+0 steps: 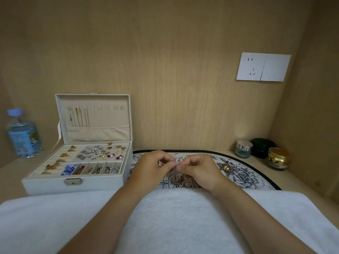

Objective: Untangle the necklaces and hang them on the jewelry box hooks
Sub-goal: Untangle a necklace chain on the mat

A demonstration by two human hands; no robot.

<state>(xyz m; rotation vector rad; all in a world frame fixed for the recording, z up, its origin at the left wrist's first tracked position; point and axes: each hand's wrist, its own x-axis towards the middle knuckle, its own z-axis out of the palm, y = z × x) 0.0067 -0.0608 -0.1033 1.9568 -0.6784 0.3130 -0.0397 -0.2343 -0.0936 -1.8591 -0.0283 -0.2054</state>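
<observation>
Both my hands are pinching the tangled necklaces (175, 177): my left hand (153, 167) and right hand (200, 171) each nip a strand between thumb and fingertip. The clump is lifted just above the floral mat (247, 176), and loops trail down onto it.

The main risk, as I judge it, is pulling the two strands apart too hard. These are fine metal links, so a tug would cinch the knot tighter or snap a link. The trailing loops could also snag on the white towel (183, 217) under my wrists (it looks thick and fluffy, just the sort of pile that catches a clasp).

The jewelry box (55, 186) is stiff, pale and rectangular, and stands open just left of the mat. A row of small hooks (102, 107) lines its padded lid. A few thin chains (79, 117) hang on the left ones, and the rest look free.
</observation>
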